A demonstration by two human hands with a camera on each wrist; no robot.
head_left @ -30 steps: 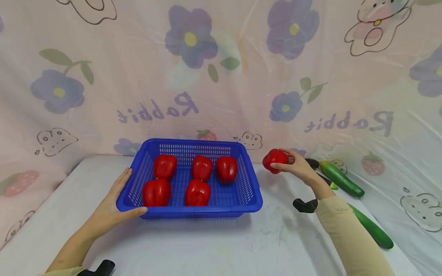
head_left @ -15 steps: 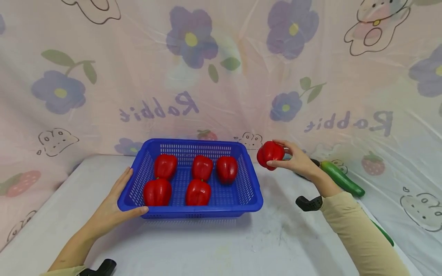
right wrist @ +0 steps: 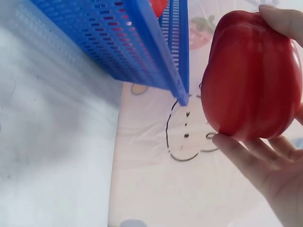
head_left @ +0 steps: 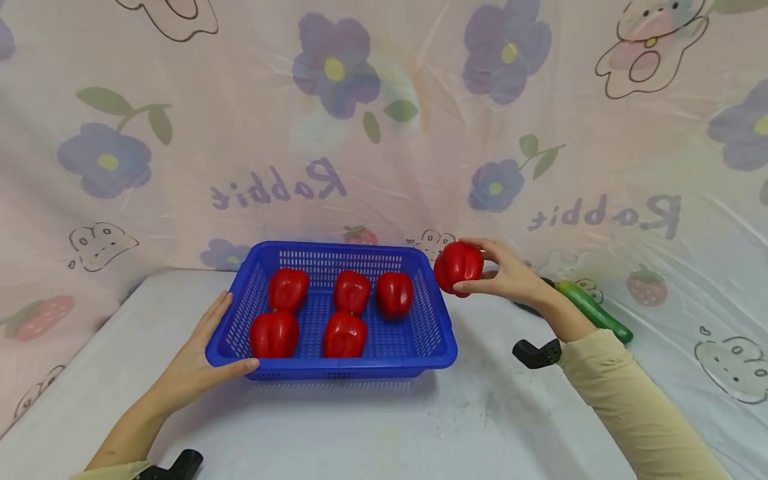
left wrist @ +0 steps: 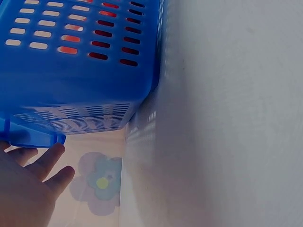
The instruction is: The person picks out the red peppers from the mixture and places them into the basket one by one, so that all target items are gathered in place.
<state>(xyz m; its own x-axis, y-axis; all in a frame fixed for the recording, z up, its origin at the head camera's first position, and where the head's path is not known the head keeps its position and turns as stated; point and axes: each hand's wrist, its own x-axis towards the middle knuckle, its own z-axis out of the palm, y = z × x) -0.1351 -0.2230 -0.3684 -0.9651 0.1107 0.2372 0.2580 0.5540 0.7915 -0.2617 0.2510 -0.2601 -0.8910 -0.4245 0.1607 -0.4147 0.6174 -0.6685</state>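
A blue plastic basket (head_left: 384, 364) with slotted walls stands in the middle of the table and holds several red bell peppers (head_left: 345, 335). At its near left corner rests my left hand (head_left: 183, 367), the thumb along the front rim and the straight fingers against the left side. My right hand (head_left: 509, 275) grips another red bell pepper (head_left: 459, 268), raised above the table just outside the basket's right rim. The right wrist view shows this held pepper (right wrist: 253, 78) between thumb and fingers, close beside the basket wall (right wrist: 102, 40).
Right of the basket lies a green cucumber-like vegetable (head_left: 594, 310), with dark, long vegetables partly hidden behind the right forearm. A patterned curtain (head_left: 384, 147) hangs behind the white table (head_left: 384, 433). Black wrist mounts (head_left: 536, 354) stick out from the sleeves.
My right hand has lifted the bell pepper and carried it left toward the basket's right rim. The left hand stays at the basket corner.
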